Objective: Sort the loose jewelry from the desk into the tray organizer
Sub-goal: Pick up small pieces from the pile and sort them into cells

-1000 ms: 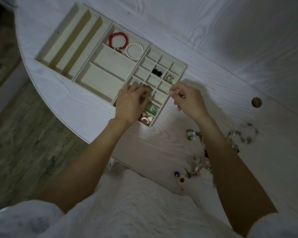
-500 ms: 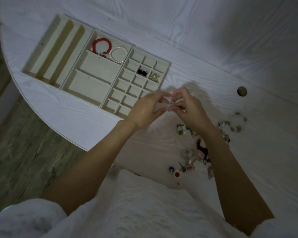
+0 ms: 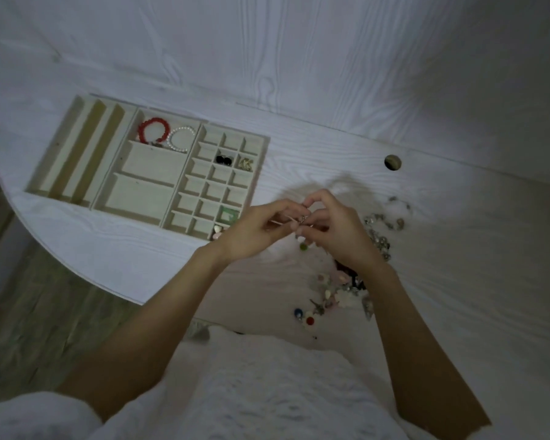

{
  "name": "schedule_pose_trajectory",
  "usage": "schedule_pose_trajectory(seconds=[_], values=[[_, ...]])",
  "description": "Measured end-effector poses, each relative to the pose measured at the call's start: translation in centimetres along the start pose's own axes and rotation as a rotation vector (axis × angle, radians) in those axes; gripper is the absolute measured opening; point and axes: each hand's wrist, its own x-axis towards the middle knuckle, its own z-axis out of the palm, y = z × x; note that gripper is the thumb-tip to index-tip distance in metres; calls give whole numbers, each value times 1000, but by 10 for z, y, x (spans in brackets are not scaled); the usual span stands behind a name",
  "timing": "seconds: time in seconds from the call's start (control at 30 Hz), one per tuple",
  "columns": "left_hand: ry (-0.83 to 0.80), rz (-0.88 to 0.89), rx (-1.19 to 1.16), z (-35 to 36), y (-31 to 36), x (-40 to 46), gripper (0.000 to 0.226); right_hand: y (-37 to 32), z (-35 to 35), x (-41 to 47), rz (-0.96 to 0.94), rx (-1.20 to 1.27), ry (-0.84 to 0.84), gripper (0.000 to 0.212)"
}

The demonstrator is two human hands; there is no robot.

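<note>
The pale tray organizer lies on the white desk at the left. It holds a red bead bracelet, a white pearl bracelet, black studs, gold earrings and a green piece. Just right of the tray's near corner, my left hand and my right hand meet above the desk and together pinch a small metal jewelry piece. A green-beaded bit hangs below it. Loose jewelry lies in a heap under my right forearm.
More loose chain pieces lie right of my right hand. A round cable hole sits in the desk farther back. The desk's curved edge runs at the left, with wood floor beyond it.
My left hand left the tray's small compartments and joined my right hand to the right of the tray. Both now pinch one small piece. The view shifted leftward.
</note>
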Motion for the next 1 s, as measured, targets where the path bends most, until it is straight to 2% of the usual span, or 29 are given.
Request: schedule_pose_trajectory(seconds=[0.17, 0.33, 0.53, 0.7, 0.83, 1.0], values=[[90, 17, 14, 10, 2, -5, 20, 9, -2, -6, -37, -43, 70, 24], [340, -58, 77, 19, -9, -15, 9, 19, 6, -2, -6, -43, 273, 12], [471, -150, 110, -11, -23, -23, 11, 7, 35, 38, -69, -221, 215, 8], [502, -209, 395, -61, -41, -1, 11, -8, 58, 87, -134, -380, 217, 9], [512, -98, 646, -82, -60, 18, 10, -2, 69, 115, -142, -467, 274, 12], [524, -57, 815, -87, -77, 21, 30, 6, 79, 127, -172, -510, 267, 13]])
